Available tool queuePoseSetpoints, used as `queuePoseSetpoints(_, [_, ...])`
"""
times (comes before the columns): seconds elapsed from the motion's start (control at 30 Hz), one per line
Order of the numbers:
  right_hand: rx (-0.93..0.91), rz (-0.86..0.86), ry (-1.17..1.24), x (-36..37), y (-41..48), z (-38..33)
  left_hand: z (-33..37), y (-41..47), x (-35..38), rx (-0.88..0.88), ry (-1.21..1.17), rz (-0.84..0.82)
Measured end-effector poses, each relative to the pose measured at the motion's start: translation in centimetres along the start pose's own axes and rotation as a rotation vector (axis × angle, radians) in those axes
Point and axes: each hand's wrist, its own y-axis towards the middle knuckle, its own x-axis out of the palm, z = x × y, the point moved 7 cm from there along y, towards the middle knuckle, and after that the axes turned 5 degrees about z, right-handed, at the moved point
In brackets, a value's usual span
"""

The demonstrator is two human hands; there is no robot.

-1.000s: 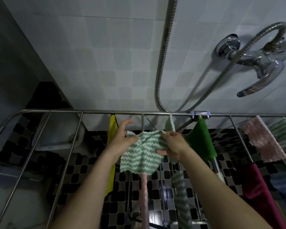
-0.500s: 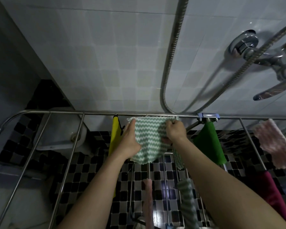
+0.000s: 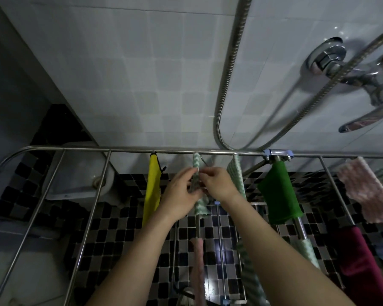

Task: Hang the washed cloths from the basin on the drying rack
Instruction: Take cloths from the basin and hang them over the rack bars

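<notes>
A green-and-white zigzag cloth [image 3: 200,205] hangs folded over the far rail of the steel drying rack [image 3: 124,148], seen edge-on. My left hand [image 3: 180,195] and my right hand [image 3: 218,183] meet at this cloth and pinch its two hanging halves together just below the rail. A yellow cloth [image 3: 152,188] hangs to its left. To its right hang a second zigzag cloth [image 3: 236,173], a dark green cloth [image 3: 279,195] and a pink cloth [image 3: 365,191]. The basin is out of view.
A shower hose [image 3: 229,74] loops down the tiled wall behind the rack, with a chrome tap [image 3: 367,85] at the right. A maroon cloth [image 3: 358,259] and more cloths hang on nearer rails. A white toilet [image 3: 75,173] stands below the rack's left side.
The zigzag cloth went from being held spread out in front of the rail to draped over it. Both hands then closed in on its hanging halves.
</notes>
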Motion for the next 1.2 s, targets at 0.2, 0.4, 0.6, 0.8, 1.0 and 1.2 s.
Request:
queuePoseSetpoints(0.2, [-0.13, -0.108, -0.081, 0.5, -1.3, -1.3, 0.3, -0.2, 1.1, -0.005, 0.065, -0.024])
queuePoseSetpoints(0.4, [-0.111, -0.194, -0.112, 0.5, -2.1, -1.2, 1.3, -0.5, 0.7, 0.002, 0.101, -0.046])
queuePoseSetpoints(0.6, [0.019, 0.147, 0.159, -4.9, -4.5, 0.0, 1.7, -1.8, 0.0, 0.114, 0.249, 0.089])
queuePoseSetpoints(0.8, [0.114, 0.263, 0.407, -8.9, -8.9, 2.7, 2.5, -2.3, 0.8, 0.043, 0.361, 0.101])
queuePoseSetpoints(1.0, [0.205, 0.395, 0.694, -13.1, -13.7, 6.1, 7.8, -3.9, 3.4, 0.187, 0.328, 0.126])
queuePoseSetpoints(1.2, [0.105, 0.618, 0.649, -19.9, -21.2, 8.3, 12.2, -9.7, 11.8, 0.135, -0.105, -0.149])
